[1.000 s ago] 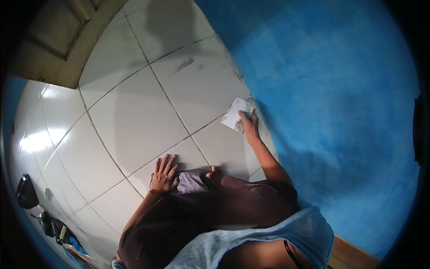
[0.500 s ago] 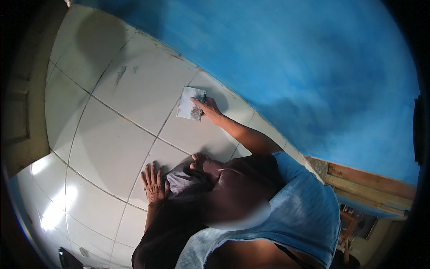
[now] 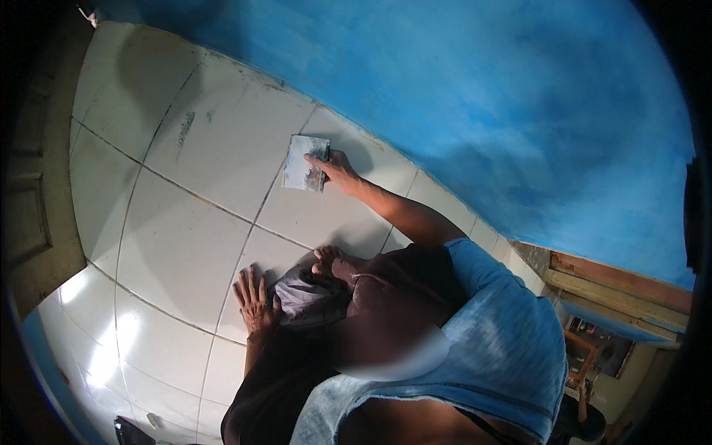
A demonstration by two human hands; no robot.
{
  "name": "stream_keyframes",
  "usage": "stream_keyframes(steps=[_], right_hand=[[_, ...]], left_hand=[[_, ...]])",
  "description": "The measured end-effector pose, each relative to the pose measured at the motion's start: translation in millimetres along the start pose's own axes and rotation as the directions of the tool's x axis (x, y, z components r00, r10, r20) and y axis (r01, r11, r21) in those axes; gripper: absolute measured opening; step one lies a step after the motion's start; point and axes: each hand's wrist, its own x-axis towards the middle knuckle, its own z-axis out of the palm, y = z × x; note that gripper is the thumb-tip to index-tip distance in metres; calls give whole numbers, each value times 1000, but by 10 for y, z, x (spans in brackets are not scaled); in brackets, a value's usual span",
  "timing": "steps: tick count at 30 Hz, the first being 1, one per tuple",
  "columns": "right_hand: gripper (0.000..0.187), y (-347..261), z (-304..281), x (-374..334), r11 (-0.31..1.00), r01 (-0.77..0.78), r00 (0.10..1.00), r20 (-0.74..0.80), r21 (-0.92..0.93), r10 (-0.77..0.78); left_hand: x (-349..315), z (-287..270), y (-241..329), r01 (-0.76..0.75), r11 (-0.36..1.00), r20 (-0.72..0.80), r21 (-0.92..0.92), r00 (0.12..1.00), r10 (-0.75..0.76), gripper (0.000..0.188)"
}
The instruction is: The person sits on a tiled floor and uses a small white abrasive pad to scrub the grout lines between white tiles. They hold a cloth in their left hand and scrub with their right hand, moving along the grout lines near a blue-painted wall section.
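My right hand (image 3: 335, 169) is closed on a flat, squarish scraper (image 3: 298, 165) with a pale grey, smeared face and a darker, stained edge. My thumb lies on top of it, while the fingers beneath are mostly hidden. The scraper is over the white tiled floor (image 3: 200, 237), close to the foot of the blue wall; whether it touches the tiles I cannot tell. Down on the floor at the left, my left hand (image 3: 257, 304) lies flat with its fingers spread, holding nothing. Beside it is a bunched grey-purple cloth (image 3: 305, 297), next to my bare foot (image 3: 328, 261).
The blue wall (image 3: 475, 96) runs diagonally along the floor's far right side. A wooden panelled door (image 3: 37, 215) stands at the left. Dark smudges (image 3: 185, 130) mark one far tile. A dark object (image 3: 132, 430) lies at the lower left. A person (image 3: 582, 419) shows at the lower right.
The view has shifted a little. My right hand and the scraper have moved slightly up and left in the picture. The left hand stays flat on the floor.
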Motion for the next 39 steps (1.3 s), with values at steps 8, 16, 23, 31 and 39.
stream_keyframes(steps=[8, 16, 23, 31, 39], right_hand=[[35, 48, -29, 27, 998, 10, 999, 35, 66, -13], [34, 62, -48, 49, 998, 15, 999, 42, 62, -18], [29, 11, -93, 129, 986, 121, 989, -94, 114, -110], [26, -295, 87, 319, 966, 232, 973, -29, 110, -230], [29, -399, 128, 251, 980, 171, 985, -5, 99, -172]], left_hand=[[-2, 83, -15, -18, 999, -9, 50, 1000, 18, 64], [4, 143, -39, -3, 999, -9, 46, 1000, 3, 60], [30, -272, -137, -91, 990, 8, -105, 996, 92, 60], [-23, -1444, -912, 81, 996, -120, -34, 989, -84, 59], [733, -1615, -1296, -11, 990, -135, 143, 990, 30, 47]])
